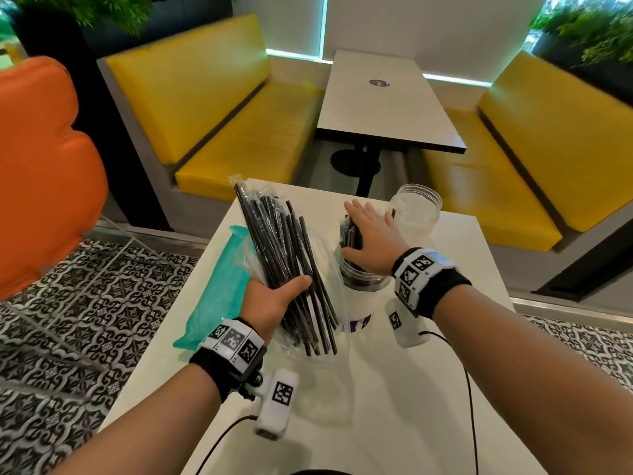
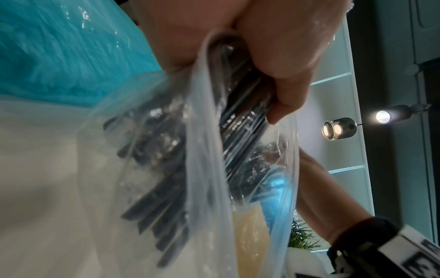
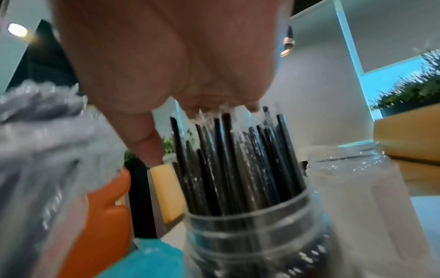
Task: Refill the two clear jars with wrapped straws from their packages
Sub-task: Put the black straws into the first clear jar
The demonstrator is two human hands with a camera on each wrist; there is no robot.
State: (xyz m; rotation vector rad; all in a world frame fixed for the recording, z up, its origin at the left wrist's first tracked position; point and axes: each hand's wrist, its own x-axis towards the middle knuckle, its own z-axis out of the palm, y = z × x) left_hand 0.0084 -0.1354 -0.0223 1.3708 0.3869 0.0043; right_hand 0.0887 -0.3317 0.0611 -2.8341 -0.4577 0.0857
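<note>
My left hand (image 1: 274, 299) grips a clear package of wrapped black straws (image 1: 284, 255) near its lower end, tilted up over the white table (image 1: 394, 389); the left wrist view shows the fingers (image 2: 285, 79) curled round the bundle (image 2: 202, 150). My right hand (image 1: 371, 234) lies flat, fingers straight, on the tops of black straws (image 3: 238, 159) standing in a clear jar (image 1: 359, 289) (image 3: 257, 235). A second clear jar (image 1: 416, 214) (image 3: 357, 197) stands behind and right of it, looking empty. A teal straw package (image 1: 219, 289) lies at the table's left edge.
Yellow benches (image 1: 239, 132) and another white table (image 1: 387, 104) stand beyond. An orange seat (image 1: 41, 173) is to the left. Cables from the wrist cameras trail over the near tabletop. The floor has black-and-white patterned tiles (image 1: 85, 320).
</note>
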